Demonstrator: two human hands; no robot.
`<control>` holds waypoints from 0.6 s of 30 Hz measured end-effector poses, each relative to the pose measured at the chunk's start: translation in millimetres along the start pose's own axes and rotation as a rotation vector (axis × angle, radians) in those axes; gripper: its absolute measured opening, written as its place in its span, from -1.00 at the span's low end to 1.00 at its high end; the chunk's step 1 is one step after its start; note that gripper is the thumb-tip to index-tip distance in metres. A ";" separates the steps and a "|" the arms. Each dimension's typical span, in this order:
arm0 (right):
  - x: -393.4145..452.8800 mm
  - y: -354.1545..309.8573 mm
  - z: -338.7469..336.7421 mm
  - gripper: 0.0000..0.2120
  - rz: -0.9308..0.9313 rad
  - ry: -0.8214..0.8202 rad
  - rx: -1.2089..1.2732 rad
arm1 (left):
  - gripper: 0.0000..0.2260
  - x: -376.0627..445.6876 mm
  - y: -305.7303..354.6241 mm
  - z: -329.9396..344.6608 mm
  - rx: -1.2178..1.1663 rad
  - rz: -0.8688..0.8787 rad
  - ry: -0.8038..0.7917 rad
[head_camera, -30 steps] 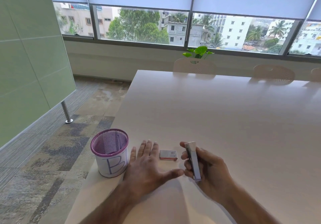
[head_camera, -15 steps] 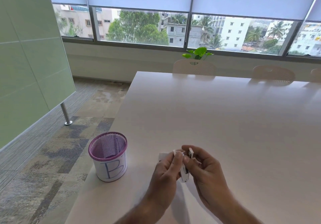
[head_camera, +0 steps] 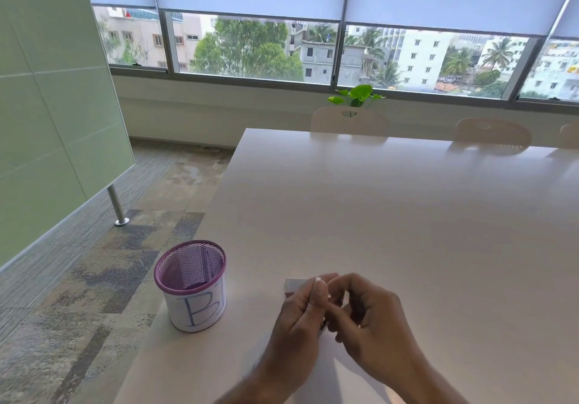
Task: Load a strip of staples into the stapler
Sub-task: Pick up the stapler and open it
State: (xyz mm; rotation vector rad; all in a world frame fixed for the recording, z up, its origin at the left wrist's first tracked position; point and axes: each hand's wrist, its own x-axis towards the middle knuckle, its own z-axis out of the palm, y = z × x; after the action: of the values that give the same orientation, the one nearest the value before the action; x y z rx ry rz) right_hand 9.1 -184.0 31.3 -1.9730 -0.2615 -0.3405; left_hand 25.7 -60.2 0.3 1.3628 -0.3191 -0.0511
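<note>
- Both hands meet low centre over table (head_camera: 407,231); left hand (head_camera: 297,312) and right hand (head_camera: 372,325) have fingers curled, pinching the stapler (head_camera: 324,325) between them.
- Stapler mostly hidden; only slivers show between the fingers, long axis looks roughly 12-to-6, can't confirm.
- Staple box (head_camera: 293,285) on table at 12 o'clock of left hand's fingertips, just beyond; left hand nearer.
- Mesh cup (head_camera: 191,284) at 9 o'clock, well apart.
- Judged: stapler being opened, strip not yet fetched.
</note>
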 end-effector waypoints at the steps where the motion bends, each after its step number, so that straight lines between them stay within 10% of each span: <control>1: -1.1 -0.3 -0.3 -0.90 -0.004 -0.011 -0.026 | -0.64 -0.1 1.3 1.0 -0.014 0.013 -0.010; 18: -2.5 -4.3 11.0 -0.78 -0.295 0.094 -0.108 | -0.60 -2.2 0.7 0.8 0.186 0.125 0.109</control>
State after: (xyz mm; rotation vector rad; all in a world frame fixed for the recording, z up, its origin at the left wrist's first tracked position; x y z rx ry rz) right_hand 6.6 -172.2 29.7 -2.0191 -0.4843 -0.6478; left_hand 23.3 -60.4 0.7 1.5201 -0.3221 0.1596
